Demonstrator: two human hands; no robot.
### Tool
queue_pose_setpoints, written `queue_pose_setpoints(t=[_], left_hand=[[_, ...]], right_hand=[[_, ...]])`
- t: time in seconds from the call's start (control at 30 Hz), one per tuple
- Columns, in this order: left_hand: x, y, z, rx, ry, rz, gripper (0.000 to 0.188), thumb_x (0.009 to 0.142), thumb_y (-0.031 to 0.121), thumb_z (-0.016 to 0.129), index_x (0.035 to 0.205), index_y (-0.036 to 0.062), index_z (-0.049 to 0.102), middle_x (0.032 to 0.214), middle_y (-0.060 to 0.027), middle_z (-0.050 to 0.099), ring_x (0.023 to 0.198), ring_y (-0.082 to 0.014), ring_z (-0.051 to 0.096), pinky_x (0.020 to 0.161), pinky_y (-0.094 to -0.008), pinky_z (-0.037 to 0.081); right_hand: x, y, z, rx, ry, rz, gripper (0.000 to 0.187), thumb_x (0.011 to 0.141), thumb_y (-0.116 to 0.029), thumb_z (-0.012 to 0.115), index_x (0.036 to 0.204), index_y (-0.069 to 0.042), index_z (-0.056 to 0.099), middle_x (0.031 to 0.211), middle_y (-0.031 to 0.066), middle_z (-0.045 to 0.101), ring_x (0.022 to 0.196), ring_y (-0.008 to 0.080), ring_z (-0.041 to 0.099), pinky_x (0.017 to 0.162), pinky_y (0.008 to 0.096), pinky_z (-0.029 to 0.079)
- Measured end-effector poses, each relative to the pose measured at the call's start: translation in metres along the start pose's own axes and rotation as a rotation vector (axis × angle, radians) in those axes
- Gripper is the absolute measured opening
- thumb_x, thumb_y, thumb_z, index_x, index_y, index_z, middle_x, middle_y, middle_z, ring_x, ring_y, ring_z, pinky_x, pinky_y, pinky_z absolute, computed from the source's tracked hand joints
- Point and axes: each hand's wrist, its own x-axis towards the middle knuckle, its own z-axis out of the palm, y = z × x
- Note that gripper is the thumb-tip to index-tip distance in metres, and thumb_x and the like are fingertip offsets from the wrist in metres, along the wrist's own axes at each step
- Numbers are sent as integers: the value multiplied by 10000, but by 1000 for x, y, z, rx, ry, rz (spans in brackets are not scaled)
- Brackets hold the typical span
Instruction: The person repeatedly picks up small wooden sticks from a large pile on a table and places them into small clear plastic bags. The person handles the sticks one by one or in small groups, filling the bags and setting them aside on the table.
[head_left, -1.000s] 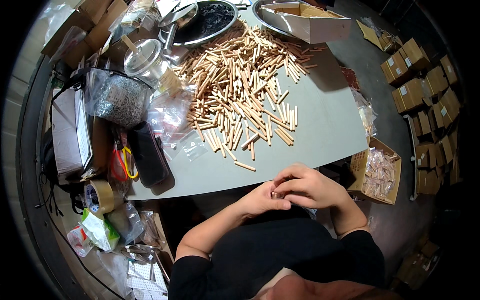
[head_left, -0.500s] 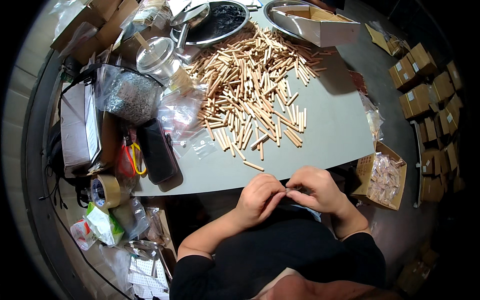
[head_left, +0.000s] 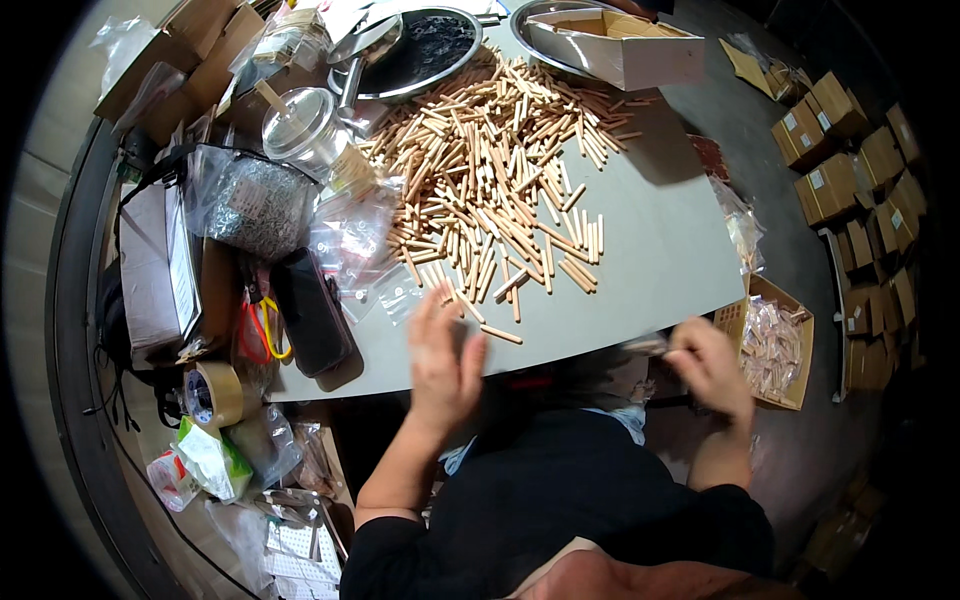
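Wooden dowels are heaped all over the middle of the grey surface, a few strays lying near the front edge. Left hand hovers over that edge with fingers spread loose, holding nothing. Right hand is off past the surface's corner, pinching a small blurry packet, right beside the cardboard box of bagged pieces.
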Motion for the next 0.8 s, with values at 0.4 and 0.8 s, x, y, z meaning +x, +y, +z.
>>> queue_pose_setpoints(t=[0.4,0.8], left_hand=[[-31,-12,-30,347,-146,-50,577,716,240,842,1163,-38,605,1175,-193,524,1113,-398,510,988,-474,433],[-57,-15,-24,-250,-3,110,252,749,-101,729,971,17,707,794,-97,612,748,-243,630,662,-334,508]], right_hand=[[18,17,9,-257,241,231,289,835,-162,713,1070,1,667,994,181,649,932,337,641,819,400,517],[98,-10,79,-184,219,-55,378,790,-116,772,1133,-45,633,1042,145,555,797,332,660,704,419,555]])
